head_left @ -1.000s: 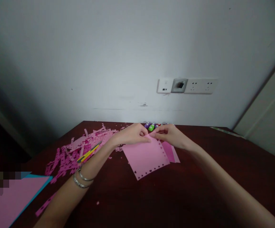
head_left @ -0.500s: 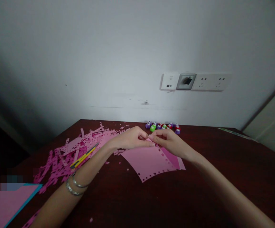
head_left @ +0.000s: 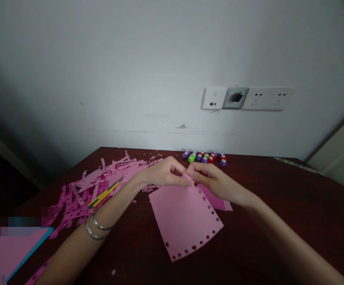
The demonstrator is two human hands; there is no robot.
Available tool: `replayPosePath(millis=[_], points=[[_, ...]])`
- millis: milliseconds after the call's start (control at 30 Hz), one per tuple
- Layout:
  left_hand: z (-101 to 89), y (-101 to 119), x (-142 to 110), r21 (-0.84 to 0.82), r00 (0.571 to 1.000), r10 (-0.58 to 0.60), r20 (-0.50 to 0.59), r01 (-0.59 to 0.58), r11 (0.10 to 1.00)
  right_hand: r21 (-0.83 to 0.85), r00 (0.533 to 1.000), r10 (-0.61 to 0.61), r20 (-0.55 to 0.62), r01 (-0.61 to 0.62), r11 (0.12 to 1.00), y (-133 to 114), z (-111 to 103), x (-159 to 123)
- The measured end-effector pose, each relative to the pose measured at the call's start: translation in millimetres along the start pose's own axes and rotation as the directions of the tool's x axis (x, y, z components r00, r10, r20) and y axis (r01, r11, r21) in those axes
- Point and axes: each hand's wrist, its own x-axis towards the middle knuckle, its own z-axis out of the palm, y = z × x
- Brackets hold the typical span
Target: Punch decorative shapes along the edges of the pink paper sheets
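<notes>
Both hands pinch the far edge of a pink sheet of paper (head_left: 183, 217), which hangs tilted toward me with small heart and flower holes punched along its right and near edges. My left hand (head_left: 166, 173), with bangles on the wrist, is closed with its thumb along the top edge. Close beside it, my right hand (head_left: 209, 178) is closed on the same edge, near the corner. A darker pink sheet (head_left: 215, 199) lies on the table below my right hand, partly covered. Several small craft punches (head_left: 205, 157) in purple, green and red stand behind the hands.
A heap of punched pink paper strips (head_left: 85, 194) covers the table's left side, with a yellow utility knife (head_left: 105, 194) on it. Pink paper with a blue edge (head_left: 20, 245) lies front left. Wall sockets (head_left: 263, 99) sit above the table, and a long thin strip (head_left: 298, 165) lies at far right.
The pink sheet has lifted and swung, its near corner now lower in view and its punched right edge more exposed. Both hands keep their pinch with little movement.
</notes>
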Motion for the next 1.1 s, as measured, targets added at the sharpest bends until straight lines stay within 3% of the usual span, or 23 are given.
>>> replayPosePath(millis=[167,400,533,767,867,1100], points=[[-0.5,-1,0,-0.061,0.998,0.036,0.046,-0.033,0.998,0.054,1.0,-0.008,0.01,0.007,0.999,0,-1,1],[-10.8,3,-6,0.013,0.99,-0.067,-0.126,0.069,0.998,0.093,0.991,0.133,0.007,-0.133,0.987,-8,-12,-3],[-12.3,1,-7,-0.047,0.976,-0.125,-0.181,0.118,0.992,0.007,0.977,0.212,0.033,-0.212,0.977,-7,-20,-6],[-3.4,-2,-1,-0.127,0.966,-0.156,-0.206,0.131,0.983,-0.081,0.989,0.127,-0.07,-0.133,0.988,0,-19,-5],[-1.7,-4,-1,-0.164,0.968,-0.19,-0.162,0.164,0.973,-0.149,0.984,0.102,-0.146,-0.124,0.981,0,-18,-4],[1.5,-17,3,-0.095,0.955,-0.245,-0.166,0.232,0.968,-0.26,0.96,0.059,-0.273,-0.133,0.956,1,-18,0]])
